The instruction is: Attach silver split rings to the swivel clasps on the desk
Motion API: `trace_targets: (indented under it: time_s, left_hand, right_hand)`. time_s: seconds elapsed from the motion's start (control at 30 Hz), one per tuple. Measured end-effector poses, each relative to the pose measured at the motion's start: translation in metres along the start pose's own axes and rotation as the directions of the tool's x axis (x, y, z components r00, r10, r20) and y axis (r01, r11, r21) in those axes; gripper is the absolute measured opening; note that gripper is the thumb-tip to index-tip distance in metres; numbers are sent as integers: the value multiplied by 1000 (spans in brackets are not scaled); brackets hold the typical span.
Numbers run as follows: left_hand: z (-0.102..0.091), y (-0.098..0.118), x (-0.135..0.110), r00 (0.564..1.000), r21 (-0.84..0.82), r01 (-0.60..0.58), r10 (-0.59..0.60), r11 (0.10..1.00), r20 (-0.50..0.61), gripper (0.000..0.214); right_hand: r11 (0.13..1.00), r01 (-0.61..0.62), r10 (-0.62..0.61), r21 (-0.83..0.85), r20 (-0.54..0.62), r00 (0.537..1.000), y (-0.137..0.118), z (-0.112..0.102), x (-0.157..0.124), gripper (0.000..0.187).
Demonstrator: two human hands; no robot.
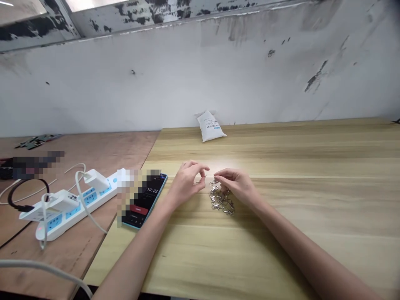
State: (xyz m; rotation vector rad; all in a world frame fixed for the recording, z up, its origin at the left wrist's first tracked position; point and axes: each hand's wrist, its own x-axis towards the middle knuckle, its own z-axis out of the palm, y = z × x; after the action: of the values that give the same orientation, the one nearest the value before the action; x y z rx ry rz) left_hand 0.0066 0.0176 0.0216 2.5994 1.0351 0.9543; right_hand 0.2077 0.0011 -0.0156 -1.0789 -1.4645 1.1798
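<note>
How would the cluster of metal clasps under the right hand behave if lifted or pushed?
The metal clasps look separate and small, so they'd probably scatter or dangle rather than lift together. Shiny metal on the smooth wooden table should slide easily.

A small heap of silver metal clasps (222, 203) is lying tangled on the pale wooden tabletop (296, 175), touching the underside of the right hand (237, 185). One clasp (214, 182) is being pinched at the right fingertips and is hanging onto the heap. A tiny metal piece (203, 178), too small to make out, is sitting between the fingertips of the left hand (187, 180) just beside it.
</note>
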Motion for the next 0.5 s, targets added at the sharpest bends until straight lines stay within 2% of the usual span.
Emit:
trace_targets:
  time_s: [0.13, 0.3, 0.5]
  left_hand:
    - [3, -3, -1, 1000, -10, 18, -18, 1000, -10, 33]
    - [7, -7, -2, 999, -41, 36, -37, 999, -18, 37]
    - [11, -7, -3, 999, -56, 38, -38, 998, -1, 37]
  right_hand:
    - [997, -35, 36, 67, -7, 999, 0, 0, 2, 36]
    - [988, -59, 62, 144, -10, 998, -4, 1, 0, 31]
    - [997, -16, 23, 73, -89, 996, -9, 6, -2, 29]
